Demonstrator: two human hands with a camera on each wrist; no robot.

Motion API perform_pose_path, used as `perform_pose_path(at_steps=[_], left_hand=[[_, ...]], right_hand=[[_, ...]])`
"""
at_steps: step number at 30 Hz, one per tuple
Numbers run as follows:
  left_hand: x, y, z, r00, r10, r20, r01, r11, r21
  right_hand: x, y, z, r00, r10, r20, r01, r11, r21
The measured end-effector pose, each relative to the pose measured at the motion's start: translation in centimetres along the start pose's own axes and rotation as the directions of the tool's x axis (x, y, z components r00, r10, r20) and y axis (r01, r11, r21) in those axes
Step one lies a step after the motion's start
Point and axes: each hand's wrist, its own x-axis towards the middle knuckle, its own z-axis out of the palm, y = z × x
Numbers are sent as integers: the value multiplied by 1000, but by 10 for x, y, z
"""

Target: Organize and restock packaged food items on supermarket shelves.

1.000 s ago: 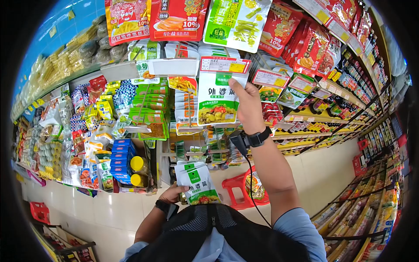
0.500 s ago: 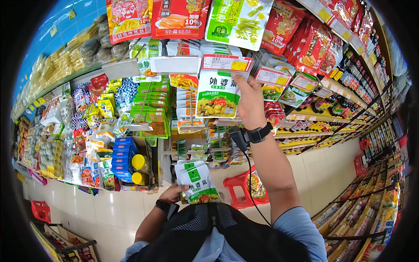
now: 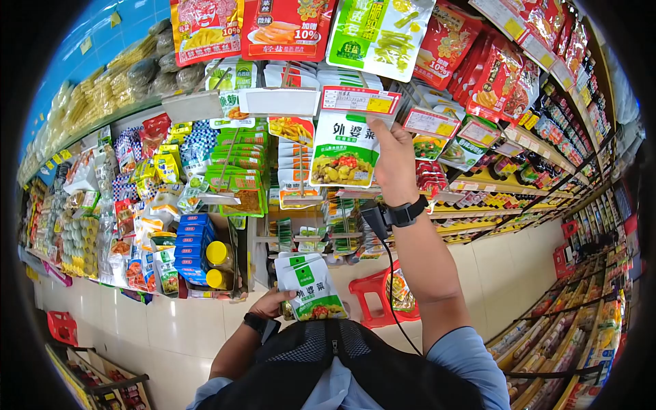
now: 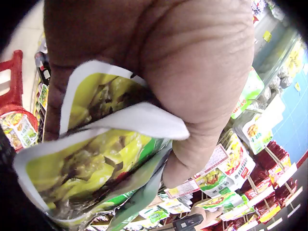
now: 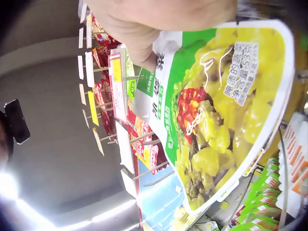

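Note:
My right hand (image 3: pixel 395 160) pinches the right edge of a white and green food pouch (image 3: pixel 346 154) with the thumb on its front. The pouch hangs upright just below a red-edged price tag (image 3: pixel 360 100), which covers its top. In the right wrist view, the pouch's printed picture (image 5: pixel 207 134) of yellow and red food faces the camera. Low in front of my body, my left hand (image 3: pixel 275 301) grips matching pouches (image 3: pixel 311 287) by their left side. The left wrist view shows these pouches (image 4: pixel 91 168) stacked and slightly fanned, thumb curled over them.
Hooks of red and green pouches (image 3: pixel 379 34) hang above and around. To the left, a shelf carries blue boxes (image 3: pixel 193 249) and yellow-lidded jars (image 3: pixel 219 254). A red stool (image 3: pixel 369 301) stands on the floor below. A black cable (image 3: pixel 393 287) runs from my right wrist.
The pouch in my right hand has moved up, so its green top label now sits mostly behind the price tag. My left hand keeps its pouches in place. The head view has shifted slightly.

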Motion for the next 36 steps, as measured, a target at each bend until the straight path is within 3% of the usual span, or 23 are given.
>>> perform_pose_path(at_steps=[20, 28, 31, 34, 36], left_hand=[[1, 6, -4, 1000, 2, -17, -2, 1000, -19], [1, 7, -7, 998, 39, -54, -35, 997, 73], [2, 10, 0, 999, 24, -47, -22, 999, 40], [0, 10, 3, 998, 13, -65, -9, 998, 63], [-2, 14, 8, 993, 42, -108, -28, 991, 129]], right_hand=[[1, 1, -8, 998, -65, 4, 65, 998, -14], [1, 6, -8, 997, 56, 50, -56, 998, -6], [0, 3, -8, 997, 34, 63, -35, 999, 5], [1, -4, 3, 995, -94, 42, 95, 995, -31], [0, -2, -1, 999, -14, 41, 15, 999, -32]])
